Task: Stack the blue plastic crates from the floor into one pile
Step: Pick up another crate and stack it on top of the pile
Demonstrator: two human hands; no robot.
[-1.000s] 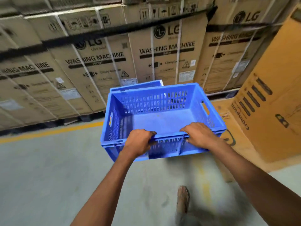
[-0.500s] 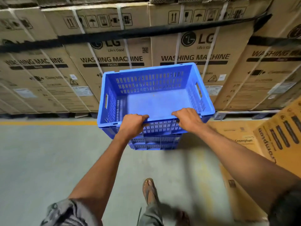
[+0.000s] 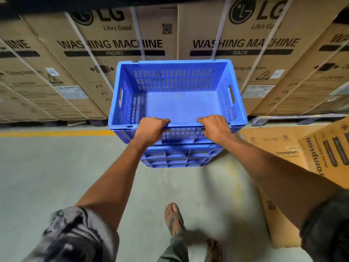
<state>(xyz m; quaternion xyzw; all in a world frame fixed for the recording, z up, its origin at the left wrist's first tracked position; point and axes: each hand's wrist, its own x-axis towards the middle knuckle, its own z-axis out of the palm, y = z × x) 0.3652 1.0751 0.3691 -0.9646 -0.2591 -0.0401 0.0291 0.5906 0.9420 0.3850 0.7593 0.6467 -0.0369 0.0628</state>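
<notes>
head view | left hand (image 3: 151, 132) and right hand (image 3: 215, 129) both clenched over near rim of top blue crate (image 3: 177, 103) | crate open side up, in front of hands, above lower blue crates (image 3: 179, 157) on floor (image 3: 56, 176) | contact with pile unclear

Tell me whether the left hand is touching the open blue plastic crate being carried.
Touching. The head view shows the left hand curled over the near rim of the open blue plastic crate, fingers hooked inside with no gap; the right hand grips likewise.
</notes>
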